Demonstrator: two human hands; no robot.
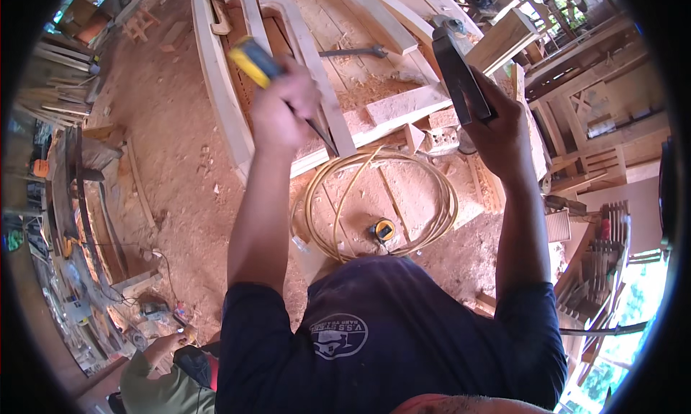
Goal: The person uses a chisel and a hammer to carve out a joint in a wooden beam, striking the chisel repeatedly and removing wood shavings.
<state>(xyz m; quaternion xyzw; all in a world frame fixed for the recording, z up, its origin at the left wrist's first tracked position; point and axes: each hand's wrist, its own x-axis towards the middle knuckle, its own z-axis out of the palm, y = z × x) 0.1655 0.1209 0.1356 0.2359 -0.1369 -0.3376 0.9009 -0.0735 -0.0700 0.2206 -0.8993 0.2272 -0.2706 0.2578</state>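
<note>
Left fingers (299, 93) clenched on chisel (258, 62), blade toward desk's (345, 18) near edge; right fingers (491, 93) grasping black tool (452, 67) by right edge. Coil (449, 192) just beyond near edge; open floor (173, 126) left.

so it's one fisheye view off the wearer's head, left cam of a pair, aimed down and a bit forward, shirt (425, 320) super close at the bottom, left hand (288, 108) and right hand (502, 133) further out, floor (169, 155) squeezed in too
</note>
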